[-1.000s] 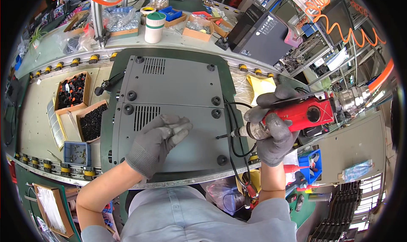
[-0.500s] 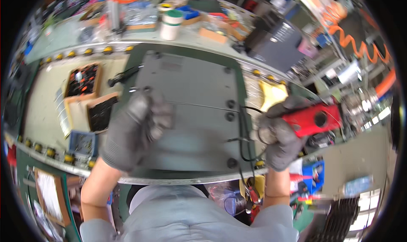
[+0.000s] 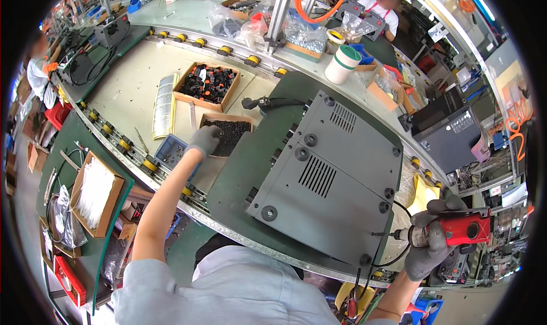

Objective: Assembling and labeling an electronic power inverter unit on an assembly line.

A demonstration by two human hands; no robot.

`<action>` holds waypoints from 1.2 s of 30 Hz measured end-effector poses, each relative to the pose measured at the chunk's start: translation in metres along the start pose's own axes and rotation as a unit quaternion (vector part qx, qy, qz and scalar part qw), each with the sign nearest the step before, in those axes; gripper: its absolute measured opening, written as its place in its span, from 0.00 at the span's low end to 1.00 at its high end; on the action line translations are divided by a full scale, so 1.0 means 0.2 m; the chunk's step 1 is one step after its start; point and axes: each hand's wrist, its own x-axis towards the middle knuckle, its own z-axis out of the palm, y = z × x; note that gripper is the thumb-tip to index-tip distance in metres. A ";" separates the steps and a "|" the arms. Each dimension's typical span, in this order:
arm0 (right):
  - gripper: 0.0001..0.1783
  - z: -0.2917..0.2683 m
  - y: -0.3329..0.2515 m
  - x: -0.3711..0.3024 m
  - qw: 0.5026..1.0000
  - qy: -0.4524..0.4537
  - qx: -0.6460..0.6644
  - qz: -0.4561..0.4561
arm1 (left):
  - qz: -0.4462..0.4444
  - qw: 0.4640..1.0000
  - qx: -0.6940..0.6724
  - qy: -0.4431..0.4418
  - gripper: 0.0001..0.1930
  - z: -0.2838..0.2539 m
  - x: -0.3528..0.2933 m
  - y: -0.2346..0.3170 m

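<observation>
My left hand (image 3: 205, 140), in a dark grey glove, is at the near-left edge of a cardboard box of small black screws (image 3: 235, 132). Its fingers are curled together; what they hold, if anything, is hidden. On the right, my gloved right hand (image 3: 428, 242) grips a red power screwdriver (image 3: 464, 229), its bit (image 3: 383, 234) pointing left over the edge of a grey metal case. Two such grey cases (image 3: 353, 219) lie side by side on a dark green board (image 3: 242, 182), with round black feet and vent slots facing up.
A box of black and orange parts (image 3: 208, 84), a yellowish printed sheet (image 3: 165, 105) and a blue tray (image 3: 171, 151) surround the screw box. Yellow rollers (image 3: 149, 164) line the conveyor. A white tub (image 3: 343, 64) stands behind. Two other people are farther off.
My left hand has gone from over the grey cases to the screw box on the left. The view has turned left; my right hand still holds the power screwdriver.
</observation>
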 end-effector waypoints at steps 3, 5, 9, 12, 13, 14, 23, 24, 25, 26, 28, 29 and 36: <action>0.29 0.00 -0.04 0.02 0.999 -0.014 0.030 0.037 | -0.013 0.998 0.020 0.060 0.15 -0.02 0.05 0.08; 0.31 -0.02 -0.08 0.03 0.996 0.035 0.080 0.010 | -0.042 0.992 0.109 0.051 0.15 -0.05 0.09 0.13; 0.30 -0.06 -0.16 0.05 0.980 0.066 0.168 -0.087 | -0.037 0.981 0.173 -0.075 0.15 0.00 0.11 0.16; 0.30 -0.05 -0.17 0.02 0.969 0.088 0.191 -0.130 | -0.023 0.986 0.161 -0.025 0.10 0.05 0.12 0.11; 0.30 -0.03 -0.17 0.01 0.969 0.080 0.187 -0.138 | -0.015 0.989 0.143 0.010 0.09 0.05 0.11 0.09; 0.31 -0.01 -0.17 0.01 0.969 0.076 0.190 -0.136 | -0.016 0.989 0.146 0.015 0.09 0.04 0.11 0.09; 0.31 0.36 -0.26 0.11 0.930 -0.020 0.358 -0.084 | 0.007 0.829 -0.558 -0.031 0.11 -0.47 -0.41 0.49; 0.30 0.40 -0.28 0.12 0.918 -0.033 0.389 -0.075 | 0.075 0.787 -0.610 -0.051 0.11 -0.51 -0.53 0.57; 0.29 0.44 -0.30 0.14 0.898 -0.093 0.424 -0.070 | 0.083 0.799 -0.592 -0.059 0.10 -0.54 -0.62 0.65; 0.29 0.47 -0.31 0.15 0.888 -0.123 0.438 -0.071 | 0.127 0.794 -0.591 -0.064 0.09 -0.57 -0.70 0.71; 0.30 0.53 -0.33 0.17 0.866 -0.187 0.458 -0.078 | 0.183 0.806 -0.560 -0.062 0.09 -0.62 -0.82 0.80; 0.31 0.55 -0.33 0.17 0.862 -0.202 0.459 -0.072 | 0.233 0.822 -0.517 -0.056 0.10 -0.64 -0.86 0.84; 0.28 0.62 -0.32 0.14 0.857 -0.270 0.431 -0.087 | 0.307 0.844 -0.435 -0.060 0.08 -0.64 -0.94 0.93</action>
